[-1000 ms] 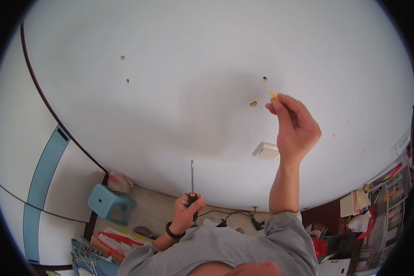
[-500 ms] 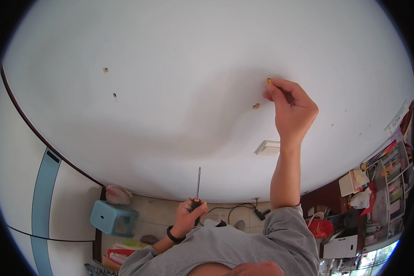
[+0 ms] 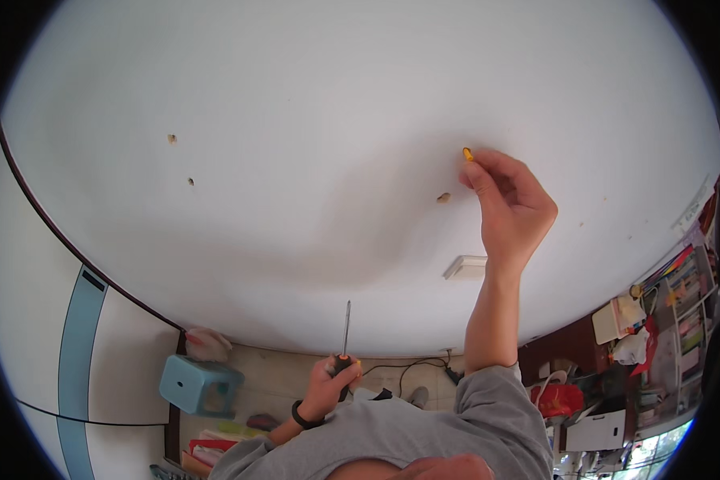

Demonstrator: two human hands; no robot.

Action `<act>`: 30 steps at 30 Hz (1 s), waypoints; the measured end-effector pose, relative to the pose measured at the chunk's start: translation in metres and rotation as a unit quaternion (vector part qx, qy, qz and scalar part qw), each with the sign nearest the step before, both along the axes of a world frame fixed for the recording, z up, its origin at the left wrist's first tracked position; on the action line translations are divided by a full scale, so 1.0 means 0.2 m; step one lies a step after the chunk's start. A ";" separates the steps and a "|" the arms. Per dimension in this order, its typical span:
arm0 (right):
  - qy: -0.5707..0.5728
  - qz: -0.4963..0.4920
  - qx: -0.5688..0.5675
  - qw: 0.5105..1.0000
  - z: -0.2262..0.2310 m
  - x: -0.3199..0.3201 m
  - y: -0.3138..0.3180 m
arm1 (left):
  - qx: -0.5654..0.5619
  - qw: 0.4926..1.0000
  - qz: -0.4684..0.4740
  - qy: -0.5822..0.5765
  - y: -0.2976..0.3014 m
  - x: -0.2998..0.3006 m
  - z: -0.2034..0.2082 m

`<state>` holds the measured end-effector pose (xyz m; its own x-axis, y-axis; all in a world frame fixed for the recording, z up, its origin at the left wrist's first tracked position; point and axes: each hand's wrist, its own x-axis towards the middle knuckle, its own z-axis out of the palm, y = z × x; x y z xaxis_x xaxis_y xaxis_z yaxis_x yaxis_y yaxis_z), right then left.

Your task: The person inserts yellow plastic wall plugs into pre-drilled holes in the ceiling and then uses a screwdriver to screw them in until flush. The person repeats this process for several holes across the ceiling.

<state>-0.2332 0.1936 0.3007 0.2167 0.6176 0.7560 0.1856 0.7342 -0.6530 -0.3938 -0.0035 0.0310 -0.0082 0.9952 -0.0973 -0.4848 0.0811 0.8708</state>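
My right hand (image 3: 514,192) is raised to the white wall (image 3: 296,176), pinching a small yellow wall plug (image 3: 468,155) between thumb and fingertips. The plug's far end is at the wall; whether it sits in a hole I cannot tell. Just below and left of those fingers is a chipped hole (image 3: 444,198). Down by my body, my left hand (image 3: 322,389) grips a screwdriver (image 3: 346,334) by its black and orange handle, the metal shaft pointing up. A bit of yellow (image 3: 358,364) shows beside the left fingers, too small to make out.
Two more holes, one upper (image 3: 173,139) and one lower (image 3: 190,182), mark the wall at left. A white switch plate (image 3: 465,268) is below my right hand. A blue stool (image 3: 188,384) stands at lower left, a black cable (image 3: 408,366) lies on the floor, and crowded shelves (image 3: 680,320) line the right.
The wall and its holes appear slightly lower in the view. More of the yellow plug shows above my right fingertips. My left hand keeps its grip on the screwdriver.
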 end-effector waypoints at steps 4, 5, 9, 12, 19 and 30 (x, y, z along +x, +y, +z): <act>-0.002 0.020 0.030 0.999 -0.01 0.01 0.03 | -0.023 1.000 -0.001 0.000 0.00 0.01 0.03; -0.005 0.014 0.032 0.999 0.00 0.01 0.02 | -0.020 1.000 -0.002 -0.005 0.00 0.02 0.03; 0.007 0.003 0.025 1.000 0.01 -0.02 0.03 | -0.018 1.000 -0.008 -0.014 0.01 0.07 0.04; 0.001 0.014 -0.002 1.000 0.03 -0.01 0.02 | -0.016 1.000 -0.013 -0.007 0.01 0.09 0.02; -0.013 0.000 0.017 1.000 0.01 0.01 0.03 | -0.038 0.998 -0.050 0.008 0.03 0.17 0.06; 0.080 0.061 -0.030 0.994 0.00 0.05 0.01 | -0.026 0.998 -0.057 0.017 0.00 0.20 0.10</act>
<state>-0.2234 0.1955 0.2998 0.2524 0.6894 0.6790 -0.0119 0.7039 -0.7102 -0.3538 -0.0045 0.0503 0.1001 0.9837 -0.1495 -0.4398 0.1785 0.8801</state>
